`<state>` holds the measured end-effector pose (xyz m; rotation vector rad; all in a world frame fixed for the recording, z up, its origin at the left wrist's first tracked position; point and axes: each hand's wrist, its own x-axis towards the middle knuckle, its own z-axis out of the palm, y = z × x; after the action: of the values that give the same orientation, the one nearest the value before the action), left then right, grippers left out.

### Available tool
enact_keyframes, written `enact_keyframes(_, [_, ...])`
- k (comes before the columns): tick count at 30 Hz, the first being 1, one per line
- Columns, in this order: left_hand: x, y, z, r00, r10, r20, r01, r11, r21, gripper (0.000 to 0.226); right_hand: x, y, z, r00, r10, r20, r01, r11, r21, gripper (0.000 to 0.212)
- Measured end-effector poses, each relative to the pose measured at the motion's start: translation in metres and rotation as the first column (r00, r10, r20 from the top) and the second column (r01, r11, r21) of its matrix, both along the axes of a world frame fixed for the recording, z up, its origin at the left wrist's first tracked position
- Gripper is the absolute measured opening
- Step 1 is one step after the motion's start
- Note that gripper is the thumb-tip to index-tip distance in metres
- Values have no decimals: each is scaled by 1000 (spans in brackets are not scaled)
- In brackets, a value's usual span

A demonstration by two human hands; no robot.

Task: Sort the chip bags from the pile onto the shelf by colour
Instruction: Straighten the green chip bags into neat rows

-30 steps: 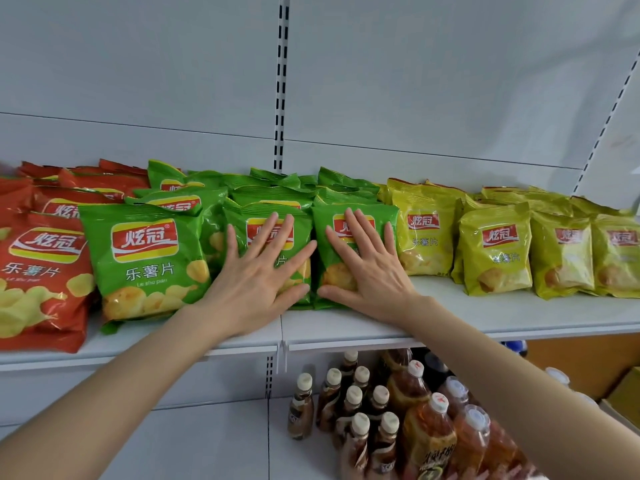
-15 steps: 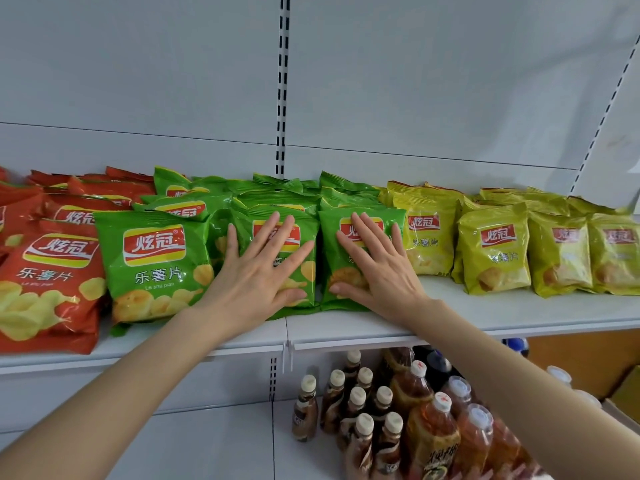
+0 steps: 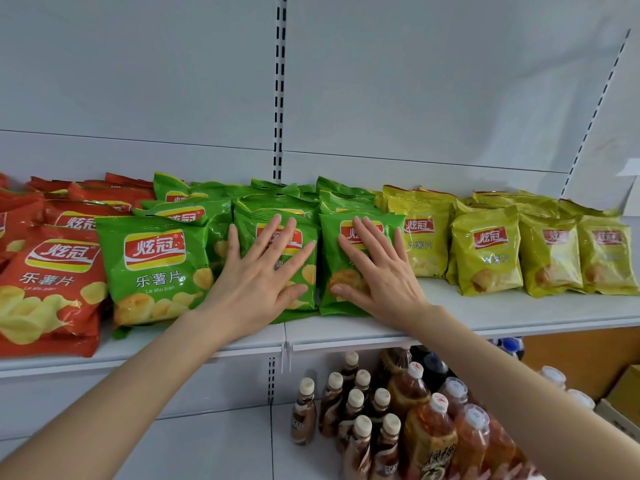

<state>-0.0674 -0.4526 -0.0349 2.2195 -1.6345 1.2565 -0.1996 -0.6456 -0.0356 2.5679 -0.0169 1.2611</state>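
Note:
Chip bags stand in colour groups along the white shelf [image 3: 485, 313]: red bags [image 3: 48, 282] on the left, green bags [image 3: 156, 268] in the middle, yellow bags [image 3: 485, 251] on the right. My left hand [image 3: 256, 275] lies flat with spread fingers on the front of a green bag [image 3: 304, 223]. Flat against the neighbouring green bag [image 3: 332, 296] to the right presses my right hand [image 3: 377, 268], fingers straight. Both of these bags stand upright at the shelf's front, with more green bags behind them.
Below the shelf stand several brown and amber drink bottles [image 3: 398, 420]. A cardboard box [image 3: 623, 400] sits at the lower right. The white back panel has a slotted upright [image 3: 278, 98] above the green bags. Bare shelf surface lies in front of the yellow bags.
Both hands stay flat on the two green bags, which have shifted slightly back and upright. The view has shifted a little, so the shelf's contents sit further right.

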Motion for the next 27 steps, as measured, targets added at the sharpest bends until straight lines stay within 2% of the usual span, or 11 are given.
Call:
enact_keyframes(6, [-4,5,-8,998,-20,-52,19,1000,-11,52,-2,-3,-1,1000,16,-24,-15,999,40,64])
enact_keyframes(13, [-4,-4,-5,996,65,-59,-63,997,37,57,-2,-7,-1,999,29,-39,-28,1000,6,65])
enact_keyframes(19, [-9,12,-4,999,-2,-49,0,1000,-31,57,-3,-5,-2,998,53,-21,-53,999,1,62])
enact_keyframes(23, [-17,28,-6,992,-78,-102,71,995,-75,54,-4,-5,-1,997,80,2,-80,997,2,58])
enact_keyframes(27, [-22,55,-10,987,-49,-150,28,989,-144,54,-6,1,0,985,150,88,-150,989,-6,52])
